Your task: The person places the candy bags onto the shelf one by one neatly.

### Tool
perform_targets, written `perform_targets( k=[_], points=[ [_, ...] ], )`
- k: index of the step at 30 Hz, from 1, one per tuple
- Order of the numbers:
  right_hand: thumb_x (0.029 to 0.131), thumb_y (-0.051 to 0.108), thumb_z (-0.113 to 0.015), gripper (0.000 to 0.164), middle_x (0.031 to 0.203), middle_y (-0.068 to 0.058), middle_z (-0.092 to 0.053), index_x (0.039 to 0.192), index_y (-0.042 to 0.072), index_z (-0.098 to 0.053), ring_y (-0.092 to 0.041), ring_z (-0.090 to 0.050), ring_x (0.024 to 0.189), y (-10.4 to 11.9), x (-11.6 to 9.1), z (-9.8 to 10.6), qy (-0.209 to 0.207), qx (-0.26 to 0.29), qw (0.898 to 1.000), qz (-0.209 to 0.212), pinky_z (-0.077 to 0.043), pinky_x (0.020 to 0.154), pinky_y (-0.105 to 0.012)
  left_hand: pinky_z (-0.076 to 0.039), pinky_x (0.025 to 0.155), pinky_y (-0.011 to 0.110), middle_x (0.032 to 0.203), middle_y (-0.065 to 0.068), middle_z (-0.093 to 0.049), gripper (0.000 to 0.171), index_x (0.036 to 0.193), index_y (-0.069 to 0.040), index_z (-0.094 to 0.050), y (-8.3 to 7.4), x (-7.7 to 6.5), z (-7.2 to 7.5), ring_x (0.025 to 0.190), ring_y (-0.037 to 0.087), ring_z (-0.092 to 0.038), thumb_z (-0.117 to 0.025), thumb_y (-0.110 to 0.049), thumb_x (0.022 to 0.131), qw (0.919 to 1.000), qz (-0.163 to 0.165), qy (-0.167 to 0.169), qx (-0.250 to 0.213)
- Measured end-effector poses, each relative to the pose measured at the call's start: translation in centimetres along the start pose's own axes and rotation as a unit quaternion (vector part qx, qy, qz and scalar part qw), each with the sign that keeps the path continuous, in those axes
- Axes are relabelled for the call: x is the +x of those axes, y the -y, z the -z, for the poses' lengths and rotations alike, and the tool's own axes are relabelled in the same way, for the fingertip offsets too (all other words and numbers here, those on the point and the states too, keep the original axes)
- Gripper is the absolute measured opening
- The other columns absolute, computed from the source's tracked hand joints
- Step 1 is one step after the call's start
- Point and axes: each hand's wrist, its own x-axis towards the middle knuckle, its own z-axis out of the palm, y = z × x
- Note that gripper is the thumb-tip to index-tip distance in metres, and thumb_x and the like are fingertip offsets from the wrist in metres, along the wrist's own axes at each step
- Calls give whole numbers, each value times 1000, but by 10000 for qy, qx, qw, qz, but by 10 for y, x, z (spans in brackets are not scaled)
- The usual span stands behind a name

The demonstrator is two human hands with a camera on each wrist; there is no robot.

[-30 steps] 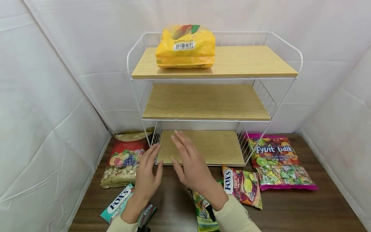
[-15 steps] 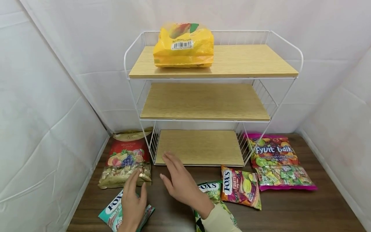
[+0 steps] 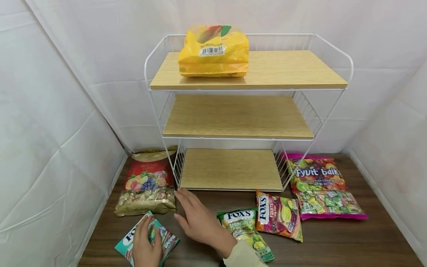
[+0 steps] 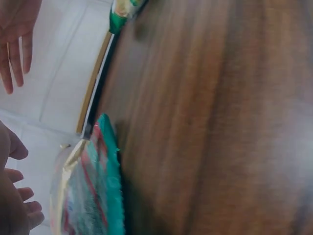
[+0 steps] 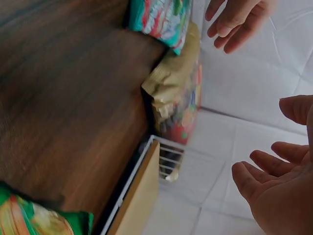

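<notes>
My left hand (image 3: 145,243) hovers over a teal FOX'S mint candy bag (image 3: 168,241) at the table's front left, hiding part of it. In the left wrist view, there is a gap between my loosely bent fingers and that bag (image 4: 105,186). My right hand (image 3: 201,224) is above the table, between the teal bag and a green FOX'S Spring Tea candy bag (image 3: 245,230). Its fingers are extended and it holds nothing, as the right wrist view of my hand (image 5: 286,183) also shows.
A white wire rack with three wooden shelves (image 3: 238,115) stands behind. On its top shelf is a yellow bag (image 3: 213,61). A red and gold candy bag (image 3: 148,185) lies left, a FOX'S Fruits bag (image 3: 280,217) right of centre, a Fyvit baik bag (image 3: 325,187) far right.
Both hands have come down and back from in front of the bottom shelf. The left is now over the teal bag; the right has shifted left, uncovering the green bag.
</notes>
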Motion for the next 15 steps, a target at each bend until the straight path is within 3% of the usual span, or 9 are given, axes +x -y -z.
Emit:
perform_targets(
  k=[7, 15],
  points=[
    [92, 31, -46, 60, 142, -10, -26, 142, 13, -19, -23, -24, 130, 5, -5, -19, 484, 140, 9987, -80, -35, 96, -37, -34, 80, 59, 115, 28, -45, 41, 112, 11, -51, 12, -14, -2, 103, 45, -41, -63, 1, 74, 9989, 0, -365, 277],
    [91, 32, -48, 56, 138, -10, -33, 139, 9, -29, -21, -31, 126, 12, -8, -36, 985, 301, 9938, -418, -36, 96, -34, -38, 74, 55, 105, 29, -51, 41, 107, 11, -54, 29, -18, 0, 92, 45, -47, -63, -1, 69, 9935, -93, -1115, 199]
  ],
)
